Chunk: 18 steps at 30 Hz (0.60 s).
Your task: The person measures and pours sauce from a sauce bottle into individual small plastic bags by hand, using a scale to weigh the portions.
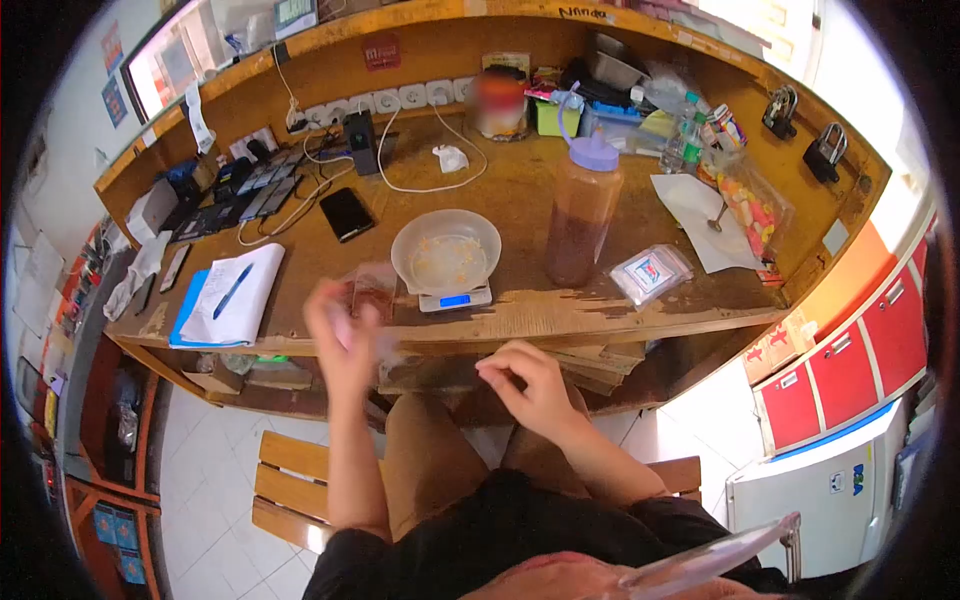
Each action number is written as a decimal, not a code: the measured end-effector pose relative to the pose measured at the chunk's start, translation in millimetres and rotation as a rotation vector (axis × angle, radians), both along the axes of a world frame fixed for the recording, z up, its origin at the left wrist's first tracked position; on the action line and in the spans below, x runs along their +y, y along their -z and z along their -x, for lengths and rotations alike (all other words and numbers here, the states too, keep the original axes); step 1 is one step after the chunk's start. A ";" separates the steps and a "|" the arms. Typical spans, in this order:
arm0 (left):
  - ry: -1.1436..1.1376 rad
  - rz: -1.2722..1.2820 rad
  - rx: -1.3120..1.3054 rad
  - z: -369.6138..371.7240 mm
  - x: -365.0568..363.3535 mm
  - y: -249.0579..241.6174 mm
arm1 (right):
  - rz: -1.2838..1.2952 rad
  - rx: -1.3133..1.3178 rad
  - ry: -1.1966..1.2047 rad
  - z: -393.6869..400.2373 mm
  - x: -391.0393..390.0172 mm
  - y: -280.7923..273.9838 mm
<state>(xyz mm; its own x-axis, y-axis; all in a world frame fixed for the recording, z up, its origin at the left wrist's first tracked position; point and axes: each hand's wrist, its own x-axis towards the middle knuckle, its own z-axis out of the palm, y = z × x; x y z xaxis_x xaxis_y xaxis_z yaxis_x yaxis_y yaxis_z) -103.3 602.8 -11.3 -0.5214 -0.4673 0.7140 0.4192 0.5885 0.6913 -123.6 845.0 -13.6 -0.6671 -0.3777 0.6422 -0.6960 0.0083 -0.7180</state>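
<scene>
My left hand (343,335), smeared by motion, is at the table's front edge with its fingers closed on a thin clear plastic bag (378,285). Something reddish-brown shows by the bag, too blurred to name. My right hand (528,385) is held above my lap, thumb and fingertips pinched together; whatever they hold, if anything, is too small to make out. Between and beyond the hands, a translucent round bowl (415,245) with yellowish crumbs inside stands on a small digital scale (455,301) whose display glows blue.
Right of the bowl stands a tall bottle (580,220) with a lilac lid, beside a pack of small plastic bags (650,274). A phone (347,214), a notebook with a pen (228,295) and cables lie left. White paper (705,220) and a bag of colourful pieces (748,205) lie right.
</scene>
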 end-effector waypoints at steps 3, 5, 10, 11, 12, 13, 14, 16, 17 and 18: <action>0.764 -0.431 -0.363 -46.9 68.6 0.1 | -0.029 0.197 0.021 -9.6 3.5 -4.3; 1.102 -0.694 -0.469 -54.9 90.7 12.1 | -0.159 0.230 -0.112 -10.4 9.5 4.3; 1.156 -0.660 -0.641 -55.1 86.4 22.9 | -0.218 0.128 -0.148 -13.9 24.1 8.9; 1.157 -0.663 -0.643 -54.2 86.1 24.4 | -0.218 0.017 -0.191 -16.2 27.4 2.4; 1.159 -0.709 -0.565 -53.1 85.9 26.2 | -0.216 -0.093 -0.233 -17.1 30.1 -1.3; 1.159 -0.752 -0.488 -52.2 84.8 28.9 | -0.213 -0.097 -0.231 -16.6 32.5 -1.6; 1.164 -0.767 -0.495 -49.9 82.0 30.9 | -0.205 -0.310 -0.295 -15.9 34.7 -1.7; 1.178 -0.848 -0.491 -52.4 85.8 30.7 | -0.181 -0.465 -0.373 -14.1 34.8 1.3; 1.189 -0.934 -0.480 -54.0 89.0 28.3 | -0.178 -0.466 -0.371 -12.1 32.2 3.3; 1.188 -0.934 -0.484 -55.8 91.9 24.8 | -0.138 -0.206 -0.269 -10.1 28.4 4.8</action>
